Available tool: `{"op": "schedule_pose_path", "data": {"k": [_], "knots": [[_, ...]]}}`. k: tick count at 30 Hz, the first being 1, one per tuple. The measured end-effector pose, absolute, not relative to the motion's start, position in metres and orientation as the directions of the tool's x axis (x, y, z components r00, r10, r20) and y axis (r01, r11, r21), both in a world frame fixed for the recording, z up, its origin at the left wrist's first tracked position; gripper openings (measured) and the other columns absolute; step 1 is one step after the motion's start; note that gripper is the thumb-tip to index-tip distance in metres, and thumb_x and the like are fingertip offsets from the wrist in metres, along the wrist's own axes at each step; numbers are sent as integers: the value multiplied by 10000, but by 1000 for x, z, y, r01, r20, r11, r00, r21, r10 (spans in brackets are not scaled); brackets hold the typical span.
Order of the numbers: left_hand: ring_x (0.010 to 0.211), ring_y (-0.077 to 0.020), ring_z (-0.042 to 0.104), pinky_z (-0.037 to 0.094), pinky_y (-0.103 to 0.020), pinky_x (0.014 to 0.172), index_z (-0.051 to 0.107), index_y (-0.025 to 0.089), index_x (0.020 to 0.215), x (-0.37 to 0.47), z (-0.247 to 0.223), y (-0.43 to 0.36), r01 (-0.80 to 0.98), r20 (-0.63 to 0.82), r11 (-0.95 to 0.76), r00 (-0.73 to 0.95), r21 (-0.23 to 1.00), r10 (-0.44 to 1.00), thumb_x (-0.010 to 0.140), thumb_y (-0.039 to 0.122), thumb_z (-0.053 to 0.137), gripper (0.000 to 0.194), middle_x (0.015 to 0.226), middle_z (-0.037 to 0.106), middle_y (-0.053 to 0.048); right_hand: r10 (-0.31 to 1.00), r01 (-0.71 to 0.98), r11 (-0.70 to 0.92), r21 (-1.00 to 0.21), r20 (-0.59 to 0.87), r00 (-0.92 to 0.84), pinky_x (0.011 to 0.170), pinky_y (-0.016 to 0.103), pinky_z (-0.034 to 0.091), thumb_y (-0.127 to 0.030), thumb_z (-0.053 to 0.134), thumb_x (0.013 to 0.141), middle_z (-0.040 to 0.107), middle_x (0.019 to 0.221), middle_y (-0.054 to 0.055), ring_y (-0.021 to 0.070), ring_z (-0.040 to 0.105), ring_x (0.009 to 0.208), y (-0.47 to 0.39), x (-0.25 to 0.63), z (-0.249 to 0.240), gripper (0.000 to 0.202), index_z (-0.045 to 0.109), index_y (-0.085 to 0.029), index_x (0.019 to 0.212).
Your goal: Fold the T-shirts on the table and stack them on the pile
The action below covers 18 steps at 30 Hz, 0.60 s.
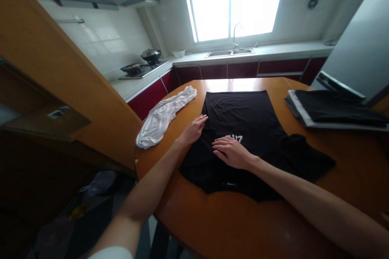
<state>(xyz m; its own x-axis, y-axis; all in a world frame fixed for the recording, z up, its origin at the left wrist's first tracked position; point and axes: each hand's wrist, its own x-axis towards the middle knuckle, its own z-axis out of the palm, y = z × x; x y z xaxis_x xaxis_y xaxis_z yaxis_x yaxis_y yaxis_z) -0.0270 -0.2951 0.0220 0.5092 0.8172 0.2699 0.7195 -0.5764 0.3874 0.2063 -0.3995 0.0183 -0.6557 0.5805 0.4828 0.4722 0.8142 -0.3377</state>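
A black T-shirt with a white print lies spread on the wooden table, its neckline toward me and its hem at the far side. The sleeve on the right is bunched up. My left hand rests at the shirt's left edge, fingers stretched out over the cloth. Flat on the middle of the shirt lies my right hand, fingers extended, partly covering the print. Neither hand grips the fabric.
A crumpled white garment lies along the table's left edge. On the right sits a stack of folded dark and grey clothes. Beyond the table are a counter with a sink and a stove with pans. A wooden panel stands at left.
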Motion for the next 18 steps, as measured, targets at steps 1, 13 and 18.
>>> {"op": "schedule_pose_path", "data": {"k": [1,13,18], "knots": [[1508,-243,305,251,-465,1235,445,172,1514,-24,20,-297,752,207,-558,518,352,830,1037,341,332,518,1593,402,-110,580,473,815,-336,474,-663,1046,391,460,-305,515,1017,756,1144,85,224,666,1155,-399,206,17,268,748,-194,1089],[1548,-374,72,100,-626,1212,323,328,1580,-14,11,-305,816,-15,-531,548,229,836,1007,644,314,655,1676,206,-64,578,478,816,-325,464,-671,1031,377,475,-296,517,1014,753,1138,86,226,677,1128,-398,205,14,256,753,-200,1039],[1558,-294,102,116,-538,1245,296,218,1593,-7,15,-308,774,166,-596,572,215,803,1034,578,307,665,1668,226,-104,578,486,816,-313,454,-677,1021,376,469,-303,506,1021,744,1144,90,226,666,1134,-397,206,12,263,744,-195,1048]]}}
